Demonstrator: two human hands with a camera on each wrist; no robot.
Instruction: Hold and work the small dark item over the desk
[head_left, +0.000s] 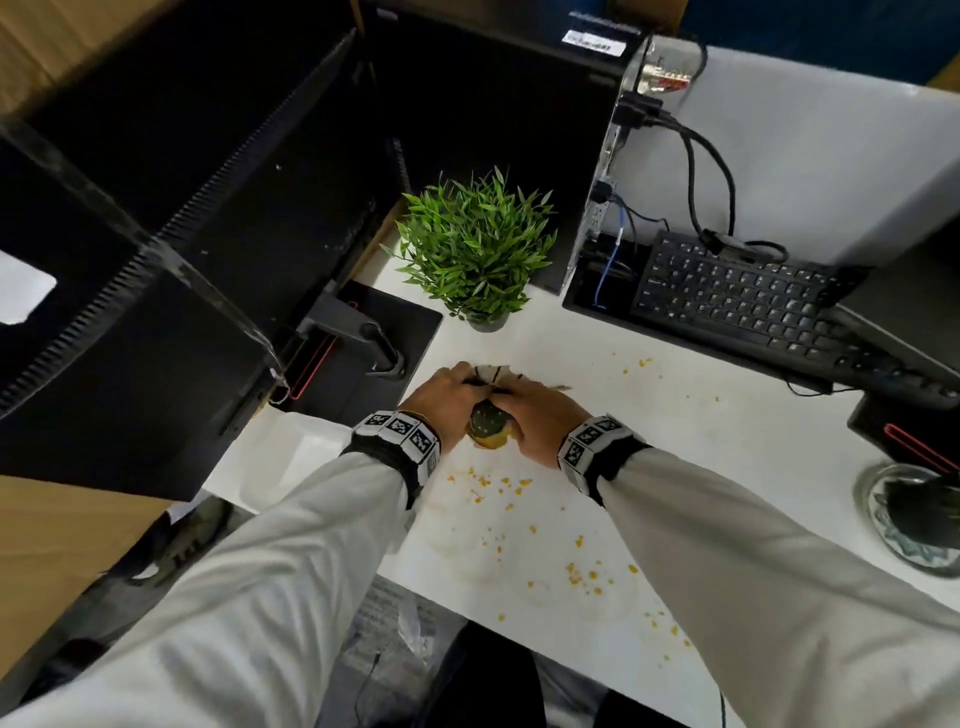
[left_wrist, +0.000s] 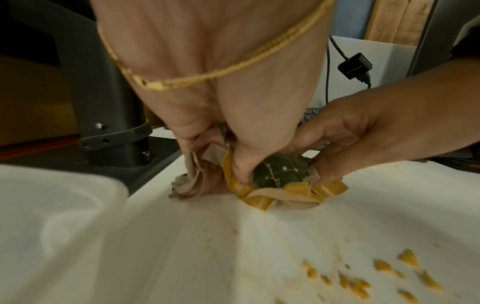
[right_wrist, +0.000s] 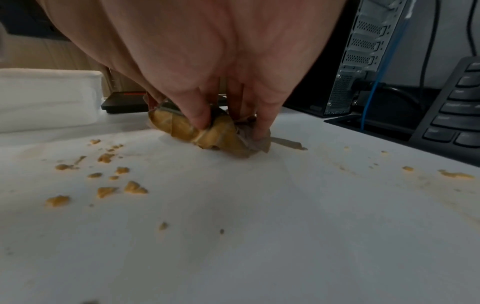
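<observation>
Gripping a crumpled cloth (head_left: 488, 423), both hands press it onto the desk (head_left: 649, 467).

Both hands cover most of the crumpled cloth (head_left: 488, 423), hiding its far folds; a glass dish (head_left: 906, 519) is cut off at the frame's right edge, contents indistinct.

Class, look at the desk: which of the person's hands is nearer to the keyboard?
Right. The right hand grips the cloth on the side toward the keyboard; the left hand grips its far side, by the monitor stand.
</observation>
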